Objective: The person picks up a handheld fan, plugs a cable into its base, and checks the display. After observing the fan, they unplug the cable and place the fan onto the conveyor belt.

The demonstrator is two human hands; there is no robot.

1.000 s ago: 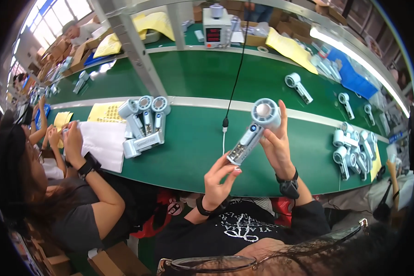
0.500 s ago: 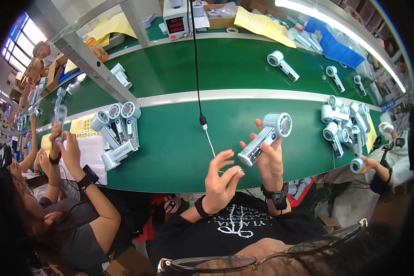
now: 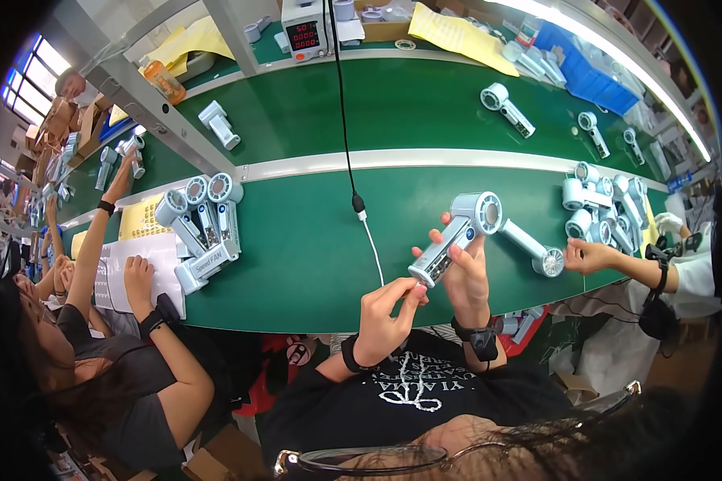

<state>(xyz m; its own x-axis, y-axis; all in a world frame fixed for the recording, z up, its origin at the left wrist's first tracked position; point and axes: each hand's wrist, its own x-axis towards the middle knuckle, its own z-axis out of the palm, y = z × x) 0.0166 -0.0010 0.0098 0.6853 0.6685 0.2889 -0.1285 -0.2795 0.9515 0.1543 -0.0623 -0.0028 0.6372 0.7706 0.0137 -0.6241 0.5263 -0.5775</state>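
Note:
I hold a pale blue-grey handheld fan (image 3: 461,232) tilted above the green table (image 3: 297,264), round head up and to the right. My right hand (image 3: 467,276) wraps the handle from behind, with the thumb on its front. The fingertips of my left hand (image 3: 385,317) are pinched at the bottom end of the handle. A black cable with a white plug (image 3: 359,205) hangs down just left of the fan, apart from it.
Three similar fans (image 3: 204,220) lie side by side at the left, near a co-worker's hand on a paper sheet (image 3: 136,272). At the right another person's hand (image 3: 586,256) touches a lying fan (image 3: 529,244) beside a heap of fans (image 3: 606,208). A power supply (image 3: 305,28) stands at the back.
My left hand, open and apart before, has risen and pinched the handle's bottom end. The fan has tilted a little. A co-worker's hand with a fan has appeared at the right.

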